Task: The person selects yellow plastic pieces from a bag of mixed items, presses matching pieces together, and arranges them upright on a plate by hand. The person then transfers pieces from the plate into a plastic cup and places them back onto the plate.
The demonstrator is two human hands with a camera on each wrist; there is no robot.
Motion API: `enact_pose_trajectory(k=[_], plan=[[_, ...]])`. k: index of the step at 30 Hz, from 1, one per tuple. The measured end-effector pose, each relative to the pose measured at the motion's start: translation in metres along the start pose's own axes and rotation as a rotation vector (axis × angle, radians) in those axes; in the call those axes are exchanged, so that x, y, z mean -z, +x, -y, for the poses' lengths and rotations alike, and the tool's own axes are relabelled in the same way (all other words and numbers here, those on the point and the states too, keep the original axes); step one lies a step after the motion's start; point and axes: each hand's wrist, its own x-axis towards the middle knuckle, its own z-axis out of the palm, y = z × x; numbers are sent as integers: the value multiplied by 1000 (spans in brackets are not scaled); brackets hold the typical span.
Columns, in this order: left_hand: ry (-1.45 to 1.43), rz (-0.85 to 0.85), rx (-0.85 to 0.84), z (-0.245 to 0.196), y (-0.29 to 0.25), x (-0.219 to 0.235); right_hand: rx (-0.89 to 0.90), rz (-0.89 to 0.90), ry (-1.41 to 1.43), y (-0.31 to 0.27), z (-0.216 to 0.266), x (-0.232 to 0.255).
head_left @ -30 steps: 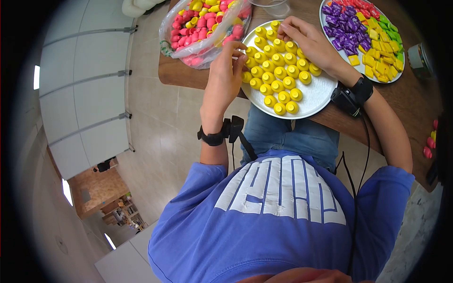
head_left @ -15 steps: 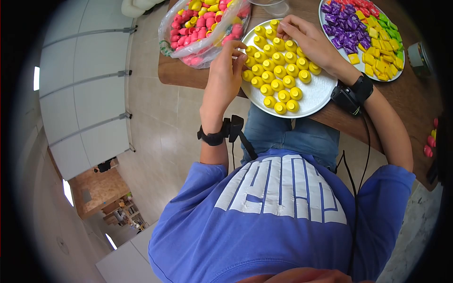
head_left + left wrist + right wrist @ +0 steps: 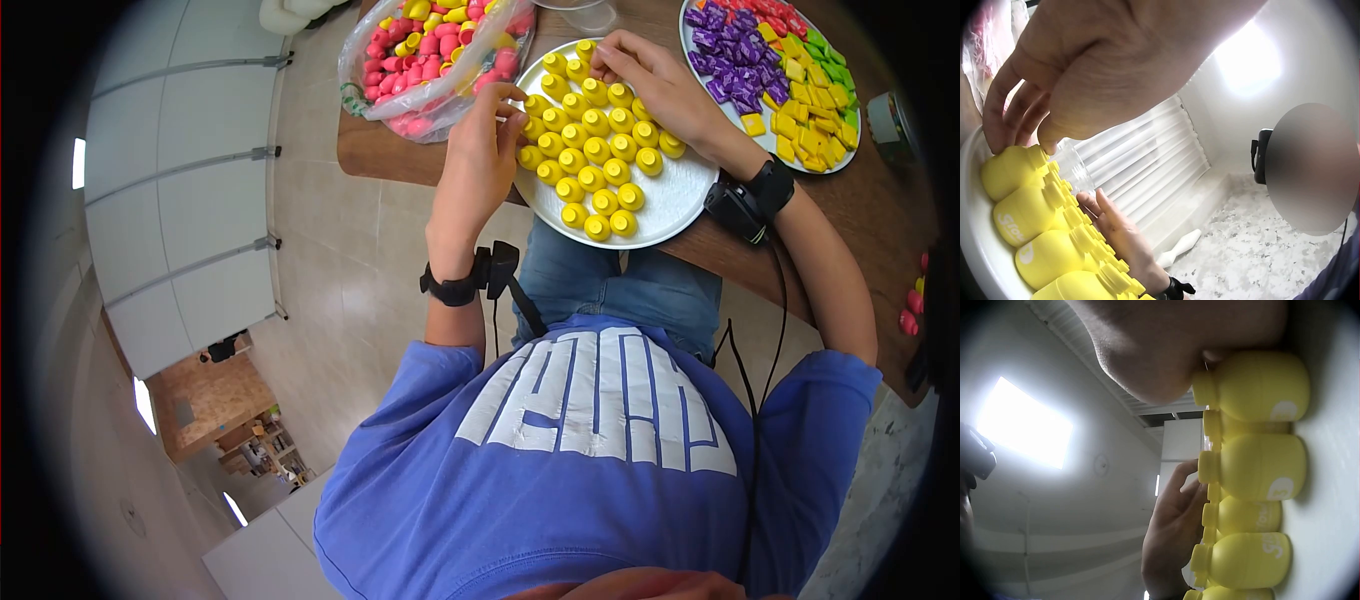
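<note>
Many small yellow bottles with narrow caps and white lettering stand upright, crowded on a round white plate. My left hand is at the plate's left edge. In the left wrist view its thumb and fingertips are at the top of a yellow bottle, touching it from both sides. My right hand is at the far right of the group, fingertips beside the farthest bottles. In the left wrist view the right hand shows loosely extended fingers beside the caps; in its own view bottles partly hide its fingertips.
Beyond my left hand a clear plastic bag holds pink and yellow pieces. A second plate on the right carries purple, red, green and yellow wrapped pieces. Near it stands a jar; a clear cup is at the back. Cables run from the wrist cameras.
The hands keep nearly the same pose at the bottles. A few bottles at the plate's left and near side have shifted slightly.
</note>
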Motion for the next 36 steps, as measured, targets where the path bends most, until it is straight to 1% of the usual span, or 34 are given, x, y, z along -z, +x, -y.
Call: enact_pose_trajectory(k=[9, 12, 20, 22, 25, 33, 36], plan=[[-12, -10, -1, 0, 0, 0, -20, -10, 5, -1, 5, -2], [-15, 1, 23, -1, -1, 0, -12, -9, -5, -1, 1, -1], [-5, -8, 3, 1, 0, -1, -9, -16, 2, -2, 3, -2], [-6, -7, -2, 2, 0, 0, -33, -35, 19, -4, 9, -3], [-8, -6, -4, 1, 0, 1, -18, -5, -23, -1, 5, -1], [-9, -13, 11, 1, 0, 2, -16, -10, -27, 0, 6, -2], [23, -24, -28, 2, 1, 5, -12, -4, 13, -1, 4, -1]])
